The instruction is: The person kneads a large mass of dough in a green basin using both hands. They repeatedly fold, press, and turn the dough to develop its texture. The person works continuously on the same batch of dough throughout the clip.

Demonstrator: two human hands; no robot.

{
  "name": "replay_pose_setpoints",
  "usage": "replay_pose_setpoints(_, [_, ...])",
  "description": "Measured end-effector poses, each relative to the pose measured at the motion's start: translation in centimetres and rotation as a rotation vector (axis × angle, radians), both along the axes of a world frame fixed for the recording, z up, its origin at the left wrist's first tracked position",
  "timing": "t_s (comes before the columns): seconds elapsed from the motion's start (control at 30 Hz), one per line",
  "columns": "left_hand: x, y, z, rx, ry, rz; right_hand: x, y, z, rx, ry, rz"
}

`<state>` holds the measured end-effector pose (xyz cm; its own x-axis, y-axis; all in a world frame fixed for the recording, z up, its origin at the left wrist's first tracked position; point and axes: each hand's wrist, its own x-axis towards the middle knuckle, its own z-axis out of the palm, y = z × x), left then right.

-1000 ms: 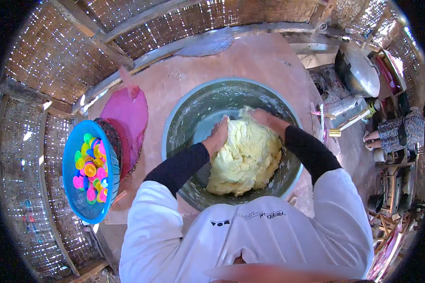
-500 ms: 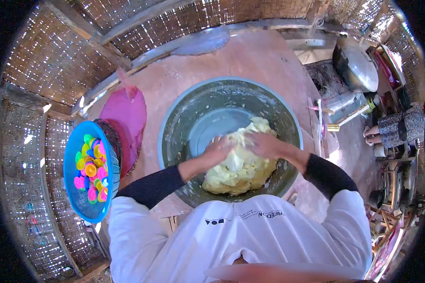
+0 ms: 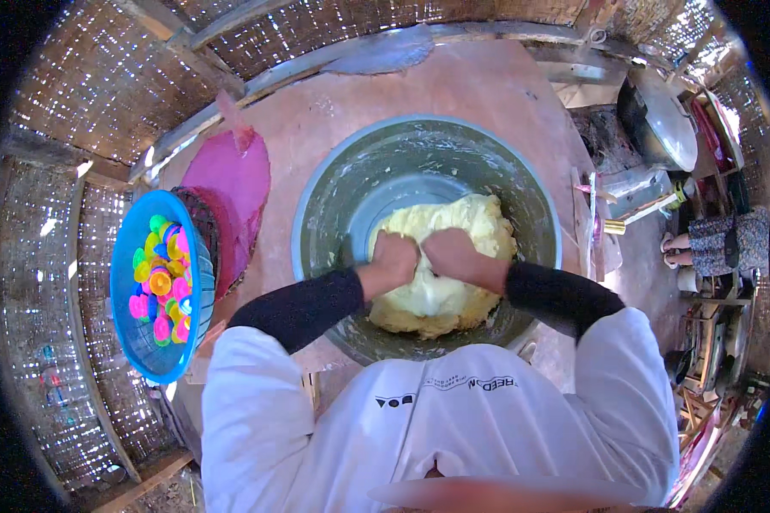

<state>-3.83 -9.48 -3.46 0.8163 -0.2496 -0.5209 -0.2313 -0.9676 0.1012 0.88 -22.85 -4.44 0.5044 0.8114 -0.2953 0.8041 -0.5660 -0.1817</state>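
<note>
A large lump of pale yellow dough (image 3: 441, 308) fills the near part of a wide green-grey basin (image 3: 338, 184). Both my fists push against its top, a small gap apart. My left hand (image 3: 393, 259) is closed, knuckles on the dough. Just to its right, my right hand (image 3: 453, 254) is closed the same way. The undersides of both fists are hidden, and I see nothing held in them. A patch of lighter, whitish dough lies just below the hands.
On the left, a blue plastic basket (image 3: 124, 329) holds several colourful small plastic pieces. Behind it lies a pink oval sheet (image 3: 239, 179). The basin stands on a pinkish tabletop (image 3: 462, 81). A big metal pot (image 3: 663, 124) is at the far right. A person (image 3: 719, 244) stands at the right.
My hands were open and spread over the dough's far side; now they are closed into fists, nearer together. The dough's far edge looks broader. The whole view has shifted slightly.
</note>
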Motion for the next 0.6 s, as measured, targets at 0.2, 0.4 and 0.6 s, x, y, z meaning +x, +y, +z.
replay_pose_setpoints(0.2, [0.1, 3.5, -3.0, -0.209, 0.044, -0.012, 2.9, 0.8, 1.3, -0.163, 0.358, 0.089])
replay_pose_setpoints(0.4, [-1.2, 7.8, 6.7, -0.619, 0.017, 0.077, 0.4, -4.2, 7.3, 0.103, 0.457, 0.061])
replay_pose_setpoints(0.6, [1.9, 7.2, 2.7, -0.905, -0.544, 0.664, 3.9, -3.6, 2.1, 0.433, 0.278, -0.250])
